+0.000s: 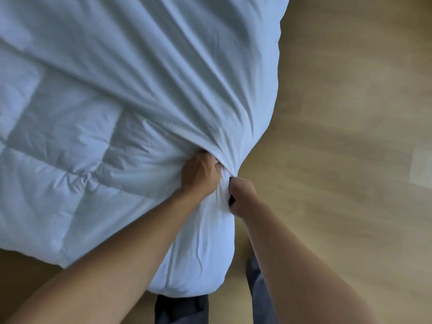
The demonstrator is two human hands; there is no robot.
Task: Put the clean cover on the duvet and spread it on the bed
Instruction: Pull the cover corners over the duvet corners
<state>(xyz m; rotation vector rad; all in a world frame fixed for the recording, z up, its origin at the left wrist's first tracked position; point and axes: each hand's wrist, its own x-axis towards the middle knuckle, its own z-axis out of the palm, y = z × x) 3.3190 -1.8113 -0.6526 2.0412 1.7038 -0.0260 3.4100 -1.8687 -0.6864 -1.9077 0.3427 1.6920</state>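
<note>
I look down through the head camera at a big white duvet [58,148]. It fills the left and far part of the view. Its puffy stitched squares show on the left side. The clean cover [163,66] is smooth and thin, and it lies over the far and right part of the duvet. The edge of the cover runs in a slant from the middle left down to the hands.

All the long folds in the cover run the same way. They start wide at the far left and squeeze together at one near corner. So the corner points toward me, and the long way of the bedding goes from me to the far left.

My left hand [201,171] has its fingers curled tight around the bunched cloth at that corner. My right hand [242,197] is a closed fist just beside it on the right, and it grips the same bunch of cloth. A little cloth sits between the two hands.

Below the hands, a fat lump of covered duvet [201,253] hangs down toward me. It hangs in front of my dark trousers [182,309].

The wooden floor [350,136] is on the right and also shows at the near left. I cannot tell if the bed is under the duvet, because the white cloth hides what is below it.
</note>
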